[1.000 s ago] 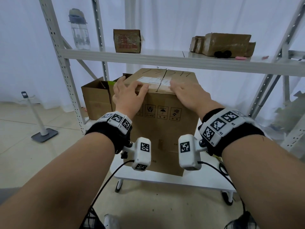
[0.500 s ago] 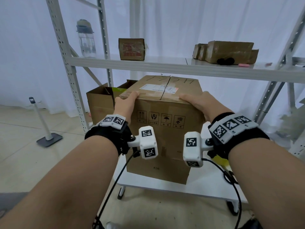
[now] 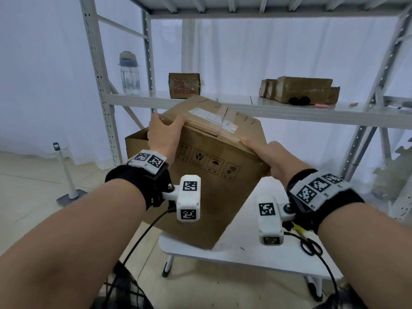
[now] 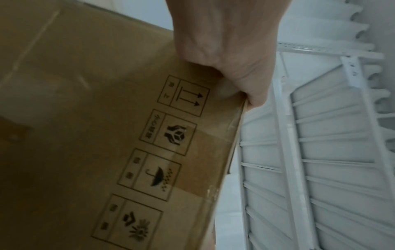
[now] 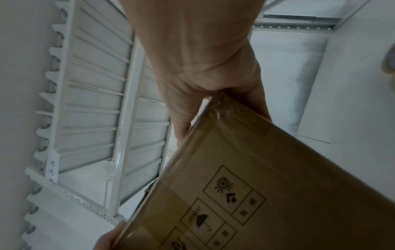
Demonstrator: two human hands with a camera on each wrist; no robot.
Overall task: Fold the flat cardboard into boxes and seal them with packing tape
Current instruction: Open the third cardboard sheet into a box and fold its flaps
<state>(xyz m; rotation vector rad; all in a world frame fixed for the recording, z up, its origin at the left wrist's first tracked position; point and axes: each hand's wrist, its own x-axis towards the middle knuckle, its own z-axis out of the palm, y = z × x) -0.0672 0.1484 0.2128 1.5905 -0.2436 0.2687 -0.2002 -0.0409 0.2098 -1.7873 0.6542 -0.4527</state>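
- left hand [image 3: 163, 134] grips taped box [image 3: 214, 175] at top left corner
- right hand [image 3: 267, 156] grips its top right corner
- box tilted, over white table [image 3: 256, 253]

Cardboard box [image 3: 214, 175] front face has a row of four handling pictograms: this-way-up arrows, hands cradling a package, umbrella with rain, sun with arrows; the small characters beside each are too blurred to read. White shipping label [image 3: 209, 118] on top: print illegible, handwritten scrawl nearby unreadable. Small carton [image 3: 184, 85] on shelf has red print, illegible.
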